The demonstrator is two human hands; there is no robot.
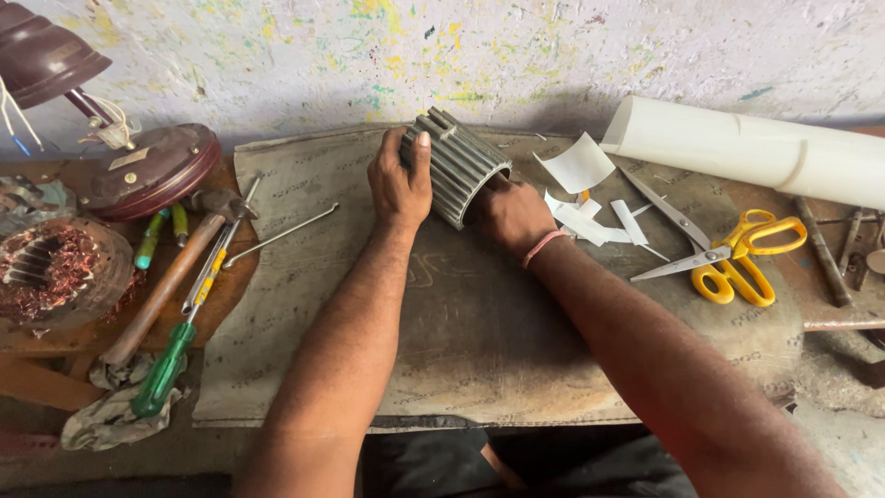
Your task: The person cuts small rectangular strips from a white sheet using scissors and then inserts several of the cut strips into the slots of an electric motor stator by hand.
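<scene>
1. Grey ribbed metal is what we hold: a slotted cylindrical motor core (458,166) lies tilted on its side at the far middle of the brown mat (479,341), its open end turned towards us and to the right.
2. Our left hand (399,184) clamps the core's left flank, thumb stretched up along the ribs, fingers wrapped behind it, wrist straight and forearm running diagonally from the lower left.
3. Our right hand (513,214) presses against the core's open end with its fingers tucked inside; we cannot tell whether they grip anything there. A pink band (542,246) circles that wrist, and the forearm reaches in from the lower right.
4. Just right of the core lie white paper scraps (583,198), then yellow-handled scissors (724,254), blades apart.
5. Beyond them, a white rolled sheet (756,148) rests against the speckled wall.
6. To the left, a thin metal rod (281,235), a hammer (175,277) and a green-handled screwdriver (175,355) lie near a copper-wound stator (55,267).
</scene>
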